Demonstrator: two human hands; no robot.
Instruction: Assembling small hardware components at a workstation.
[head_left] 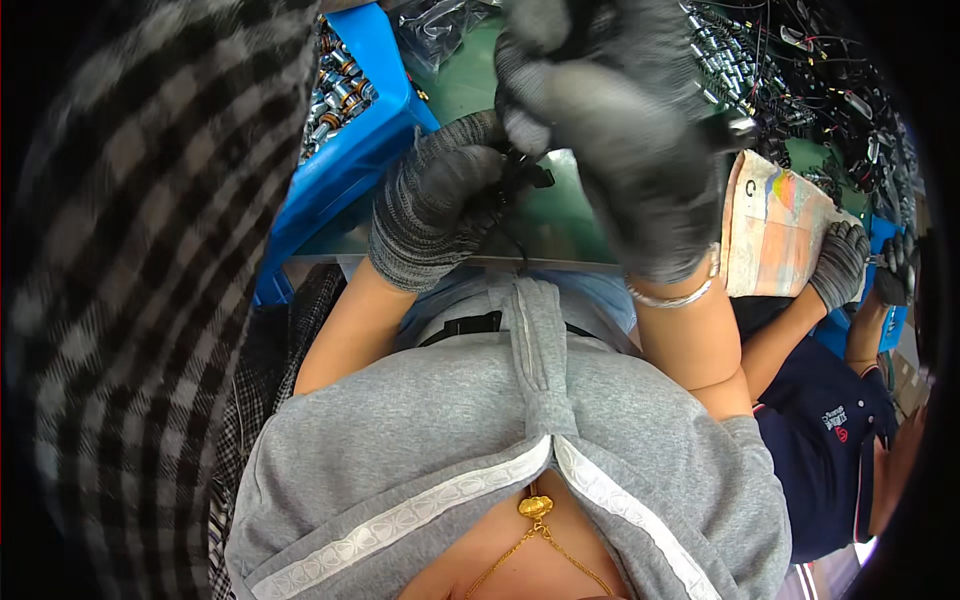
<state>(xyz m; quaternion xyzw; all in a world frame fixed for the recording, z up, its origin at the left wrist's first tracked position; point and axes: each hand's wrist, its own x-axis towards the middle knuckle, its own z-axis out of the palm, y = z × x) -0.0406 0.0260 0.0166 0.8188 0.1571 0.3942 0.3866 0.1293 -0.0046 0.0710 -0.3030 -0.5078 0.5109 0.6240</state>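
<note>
My left hand, in a grey knitted glove, is closed around a small black part with a thin black cable hanging below it. Most of that part is hidden by the fingers. My right hand, gloved too and blurred by motion, is raised just to the right of the left one. Its fingers curl in close to the black part; what they hold is hidden. A dark cylinder with a shiny metal tip sticks out beside the right hand's outer edge. I cannot tell whether it is held.
A blue bin of metal fittings stands at left, partly behind checked cloth. Clear plastic bags lie beyond. Cabled metal parts pile at far right. A co-worker's gloved hands are near a printed sheet.
</note>
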